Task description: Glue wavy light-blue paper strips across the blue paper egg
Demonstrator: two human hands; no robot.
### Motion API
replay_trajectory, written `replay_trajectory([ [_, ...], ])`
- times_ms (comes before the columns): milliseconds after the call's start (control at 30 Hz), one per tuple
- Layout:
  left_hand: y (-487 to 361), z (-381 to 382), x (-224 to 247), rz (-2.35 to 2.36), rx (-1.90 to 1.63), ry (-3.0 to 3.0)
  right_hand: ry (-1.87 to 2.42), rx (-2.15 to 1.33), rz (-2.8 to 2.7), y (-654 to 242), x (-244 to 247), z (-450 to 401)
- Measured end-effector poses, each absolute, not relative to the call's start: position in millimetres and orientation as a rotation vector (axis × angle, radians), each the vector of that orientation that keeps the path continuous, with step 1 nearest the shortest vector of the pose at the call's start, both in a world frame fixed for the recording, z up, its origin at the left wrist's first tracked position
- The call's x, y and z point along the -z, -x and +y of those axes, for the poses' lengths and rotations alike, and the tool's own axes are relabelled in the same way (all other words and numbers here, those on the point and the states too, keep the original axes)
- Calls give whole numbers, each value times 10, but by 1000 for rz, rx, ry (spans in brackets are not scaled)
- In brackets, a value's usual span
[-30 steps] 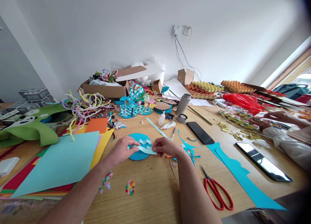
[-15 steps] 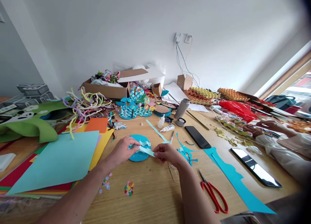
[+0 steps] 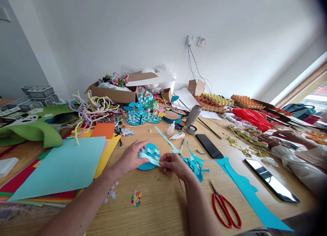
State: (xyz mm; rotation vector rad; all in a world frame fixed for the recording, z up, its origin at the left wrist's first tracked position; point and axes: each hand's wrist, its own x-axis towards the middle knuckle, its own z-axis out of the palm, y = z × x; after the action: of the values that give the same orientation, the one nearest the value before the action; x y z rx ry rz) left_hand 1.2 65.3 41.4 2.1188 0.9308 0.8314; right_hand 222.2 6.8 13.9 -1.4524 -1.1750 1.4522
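"What can't you see properly?"

"The upper left of the blue disc (image 3: 147, 166), for a start; the left hand (image 3: 130, 157) covers it. The far end of the paper strip (image 3: 153, 160) disappears into the fingers of the right hand (image 3: 171, 163), and its other end runs under the left thumb."

"Anything else?"

"The writing on the glue bottle (image 3: 177, 136) is too small to read. Over on the right, another person's sleeve (image 3: 287, 156) fades into the dark edge of the view."

"How are the hands set?"

"The right one pinches the strip between thumb and fingertips. On the left, thumb and fingers stand apart with some strip showing between them; whether the thumb presses down, I can't tell."

"And the strip itself?"

"Pale blue, narrow, slanting down towards the right hand. It lies across the disc, its right end out by the rim. Just above it on the disc are wavy bands (image 3: 151, 150) of similar pale blue."

"Where's the disc?"

"Flat on the wooden table (image 3: 158, 202), between the hands, well apart from the red-handled scissors (image 3: 221, 199)."
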Motion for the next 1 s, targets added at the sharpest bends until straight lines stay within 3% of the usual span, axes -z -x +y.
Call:
replay_trajectory([
  [600, -37, 668, -263, 827, -839, -2225, 1496, -1427, -1199, -2217, -150, 50],
  [1000, -44, 643, -278, 852, -825, -2232, 1709, -1181, -1267, -2262, -90, 83],
])
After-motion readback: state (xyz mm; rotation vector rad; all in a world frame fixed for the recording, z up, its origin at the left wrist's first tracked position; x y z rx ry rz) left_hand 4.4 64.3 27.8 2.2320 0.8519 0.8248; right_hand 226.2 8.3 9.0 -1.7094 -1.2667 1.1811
